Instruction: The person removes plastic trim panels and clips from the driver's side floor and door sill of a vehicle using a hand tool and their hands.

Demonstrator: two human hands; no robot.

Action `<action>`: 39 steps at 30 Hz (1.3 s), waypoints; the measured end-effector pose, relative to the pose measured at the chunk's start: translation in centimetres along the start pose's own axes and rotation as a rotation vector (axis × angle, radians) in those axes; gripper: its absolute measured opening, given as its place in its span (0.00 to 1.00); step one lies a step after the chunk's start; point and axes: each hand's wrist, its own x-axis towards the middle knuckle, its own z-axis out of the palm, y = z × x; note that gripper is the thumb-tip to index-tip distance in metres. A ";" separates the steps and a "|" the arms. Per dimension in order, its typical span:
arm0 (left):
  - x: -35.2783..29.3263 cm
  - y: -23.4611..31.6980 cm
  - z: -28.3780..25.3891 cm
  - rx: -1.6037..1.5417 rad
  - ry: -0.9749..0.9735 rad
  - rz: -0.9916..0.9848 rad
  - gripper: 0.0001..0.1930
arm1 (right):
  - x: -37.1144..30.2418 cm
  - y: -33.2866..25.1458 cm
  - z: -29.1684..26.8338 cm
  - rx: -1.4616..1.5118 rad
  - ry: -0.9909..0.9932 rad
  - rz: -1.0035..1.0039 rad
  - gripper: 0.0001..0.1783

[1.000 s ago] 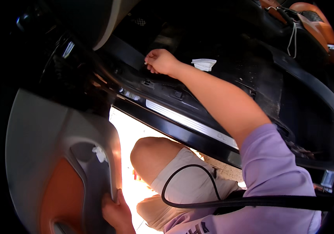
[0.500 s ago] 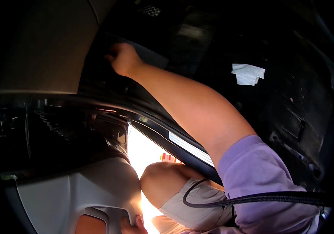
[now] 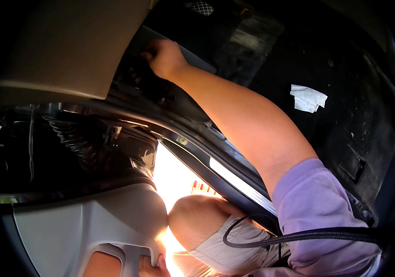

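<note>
My right arm, in a short purple sleeve, stretches across to the upper left. My right hand (image 3: 166, 59) is closed, its fingers curled beside a flat dark panel (image 3: 199, 61) low in a car's footwell; what it grips is hidden. Beside it is the lower corner of a brown-grey trim panel (image 3: 79, 55). At the bottom edge, my left hand (image 3: 155, 268) shows only in part. Its fingers and thumb close round the end of the light grey door armrest (image 3: 135, 237). Skin shows through the opening in that armrest.
A crumpled white cloth or paper (image 3: 308, 98) lies on the dark car floor (image 3: 317, 134). A black braided cord (image 3: 317, 235) loops across my sleeve. My bare knee (image 3: 197, 219) sits in the bright door gap beside the door sill (image 3: 239, 182). Ribbed black tubing (image 3: 70, 138) shows at left.
The view has turned slightly and brightened, so the scene sits a little farther right. My right hand keeps its place by the dark panel, and my left hand stays at the armrest.
</note>
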 end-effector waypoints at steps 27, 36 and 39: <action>0.1 -0.2 -0.4 0.006 0.014 0.108 0.25 | 3.2 0.0 -1.7 -0.465 -0.415 -0.381 0.16; 0.0 -0.1 -0.6 0.021 0.021 0.140 0.22 | 0.7 -1.6 1.7 -0.059 0.000 0.262 0.23; 0.0 -0.1 -0.5 0.018 0.007 0.110 0.21 | 0.5 -2.1 2.1 0.099 0.080 0.532 0.29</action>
